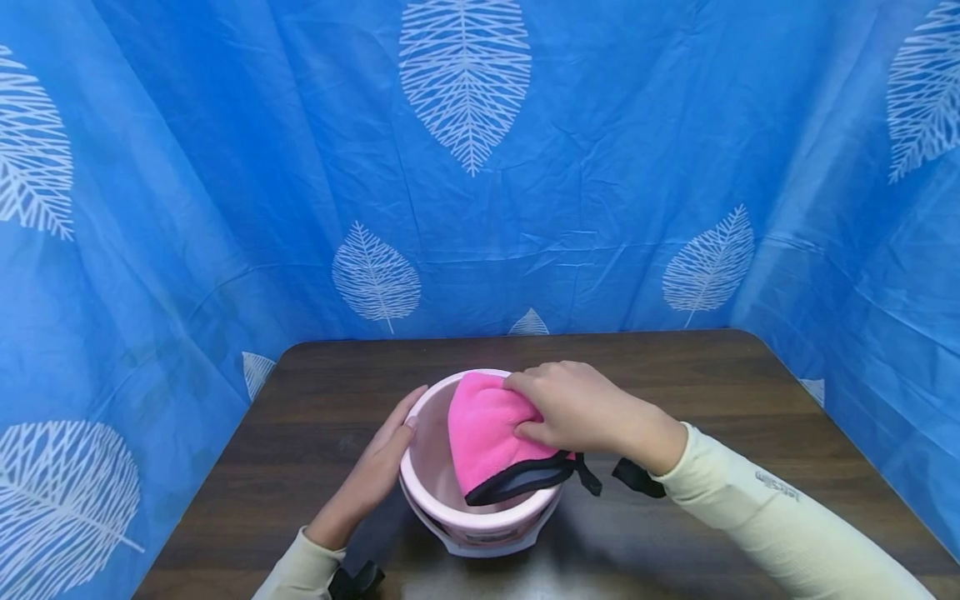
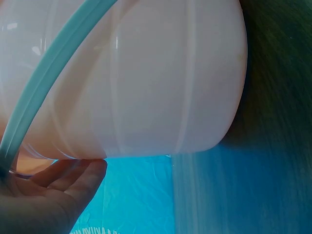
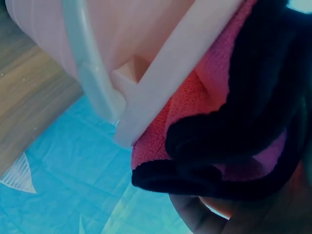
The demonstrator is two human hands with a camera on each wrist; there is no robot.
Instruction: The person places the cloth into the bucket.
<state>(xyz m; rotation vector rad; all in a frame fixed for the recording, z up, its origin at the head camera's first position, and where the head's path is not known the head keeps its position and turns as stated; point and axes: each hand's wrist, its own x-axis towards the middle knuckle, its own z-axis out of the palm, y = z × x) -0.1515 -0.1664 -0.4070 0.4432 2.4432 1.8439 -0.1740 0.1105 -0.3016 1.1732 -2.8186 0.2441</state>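
A pale pink bucket stands upright on the table with its mouth facing up. My left hand holds its left rim, the thumb at the edge and the fingers along the outer wall; the left wrist view shows those fingers against the side. From the right, my right hand pinches a folded bright pink cloth with black edging and a grey underside. The cloth hangs over the bucket's mouth, partly inside it, and in the right wrist view its pink pile lies against the rim. The bucket's bottom inside is mostly hidden.
The bucket's pale handle hangs down round its near side. Under it is a dark wooden table with rounded far corners. Blue sheeting with white leaf prints encloses the back and both sides. Black straps sit at the wrists.
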